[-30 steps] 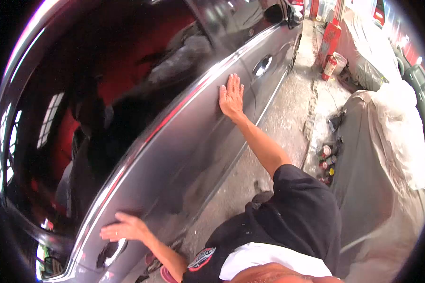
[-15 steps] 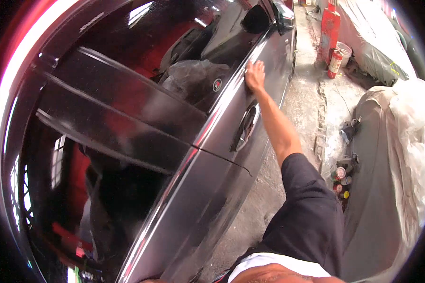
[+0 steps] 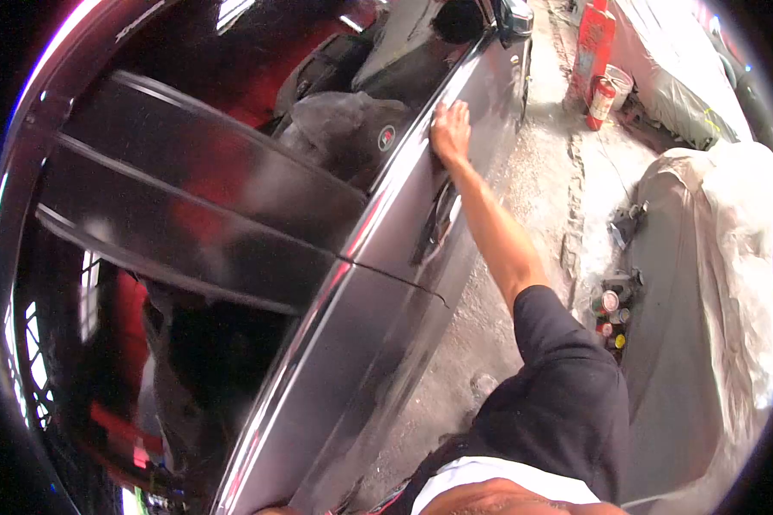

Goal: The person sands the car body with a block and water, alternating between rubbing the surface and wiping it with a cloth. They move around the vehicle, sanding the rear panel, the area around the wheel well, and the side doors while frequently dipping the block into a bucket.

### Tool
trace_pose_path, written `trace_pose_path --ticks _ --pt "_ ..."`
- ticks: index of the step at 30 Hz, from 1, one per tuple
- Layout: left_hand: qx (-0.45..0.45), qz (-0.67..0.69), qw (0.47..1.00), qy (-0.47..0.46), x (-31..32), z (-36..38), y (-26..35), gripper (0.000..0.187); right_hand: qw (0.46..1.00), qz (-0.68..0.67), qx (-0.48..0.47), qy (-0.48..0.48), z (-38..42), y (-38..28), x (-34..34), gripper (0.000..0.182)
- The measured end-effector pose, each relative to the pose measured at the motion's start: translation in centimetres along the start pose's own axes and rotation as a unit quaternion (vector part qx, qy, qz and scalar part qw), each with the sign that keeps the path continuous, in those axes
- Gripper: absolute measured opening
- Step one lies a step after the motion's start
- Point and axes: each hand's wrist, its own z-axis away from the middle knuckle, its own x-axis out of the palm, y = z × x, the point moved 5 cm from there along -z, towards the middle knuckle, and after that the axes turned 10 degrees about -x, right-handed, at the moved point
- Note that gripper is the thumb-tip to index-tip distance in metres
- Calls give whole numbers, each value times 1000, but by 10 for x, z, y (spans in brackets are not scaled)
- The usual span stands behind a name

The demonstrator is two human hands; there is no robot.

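Observation:
A glossy grey car [image 3: 378, 343] fills the left of the view, its doors and dark windows running away from me. My right hand [image 3: 451, 130] lies flat on the front door panel just under the chrome window trim, fingers spread, holding nothing. A door handle [image 3: 434, 225] sits just below that hand. My left hand is out of the frame, somewhere past the bottom edge. The side mirror [image 3: 517, 17] shows at the far end of the car.
A concrete floor strip [image 3: 524, 172] runs between the car and a second car under a pale cover [image 3: 713, 283] on the right. Several spray cans [image 3: 608, 319] stand on the floor by it. A red fire extinguisher [image 3: 601, 99] and a white bucket [image 3: 620, 86] stand farther off.
My view moved forward along the car, from the rear door to the front door. My right hand slid forward along the panel to the window trim. My left hand left the view.

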Motion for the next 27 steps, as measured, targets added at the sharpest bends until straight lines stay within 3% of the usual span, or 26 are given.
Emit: trace_pose_path --ticks 3,5,7,8,9,12,13,15,17,18,19,20,21,22,23,24,25,26,27 --pt "-30 5 999 -12 -30 6 47 56 1000 -7 12 13 63 -45 -4 74" --pt "-78 32 996 -38 -62 11 86 60 997 61 -50 16 93 -45 22 73" --pt "-127 56 988 -62 -92 12 111 65 1000 -8 -15 6 141 -92 5 73" --pt "-151 67 983 -75 -107 11 119 67 1000 -11 -15 -6 163 -115 -5 72" --pt "-177 78 977 -88 -56 11 86 69 999 -29 -27 3 182 -129 -7 73" --pt "-251 108 955 -120 -117 14 117 77 998 -26 -51 -3 235 -159 -5 72" --pt "-202 97 969 -101 -136 16 130 71 998 -25 -61 -7 251 -168 -5 71" --pt "-70 -115 989 -60 -74 21 105 62 995 -49 -86 -12 286 -183 -5 71" --pt "-31 -150 987 -49 -125 19 137 50 980 51 -191 -21 316 -176 11 70" --pt "-12 -125 992 -11 -147 25 148 44 983 -17 -179 -32 327 -187 -4 67" --pt "-74 219 969 -82 -193 13 166 42 980 -64 -175 -69 335 -205 -19 62" --pt "-23 338 936 -95 -214 16 184 48 912 177 -359 -91 340 -182 6 59" --pt "25 351 932 -88 -212 28 189 56 875 256 -190 -365 340 -217 -14 54" --pt "10 358 920 -161 -179 51 184 67 847 341 -405 -46 328 -151 27 51" --pt "173 207 952 -147 -216 51 203 73 901 177 -388 -81 341 -188 4 54" --pt "201 276 930 -135 -213 66 213 73 914 -57 -398 62 314 -72 76 44" --pt "189 335 916 -118 -212 74 220 70 965 -55 -255 -23 361 -190 12 57" --pt "165 329 923 -110 -215 73 223 70 939 33 -343 -9 381 -191 19 67" --pt "165 347 917 -103 -216 72 221 71 902 -42 -430 3 414 -212 13 71"
